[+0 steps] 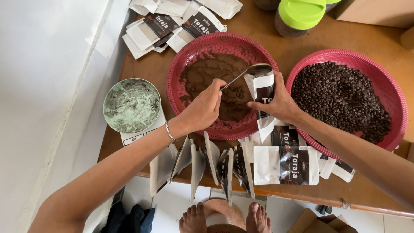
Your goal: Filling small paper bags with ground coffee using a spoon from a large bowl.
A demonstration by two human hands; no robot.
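Wood table (172,64); L fingers (213,92) grip spoon (252,71); R fingers (269,105) clasp pouch (264,90) below it.

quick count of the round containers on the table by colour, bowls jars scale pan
Red woven bowls: 2, one of ground coffee, one of beans
Green-lidded jars: 2, one whole, one only an edge
Pale green scale pan: 1
Total: 5
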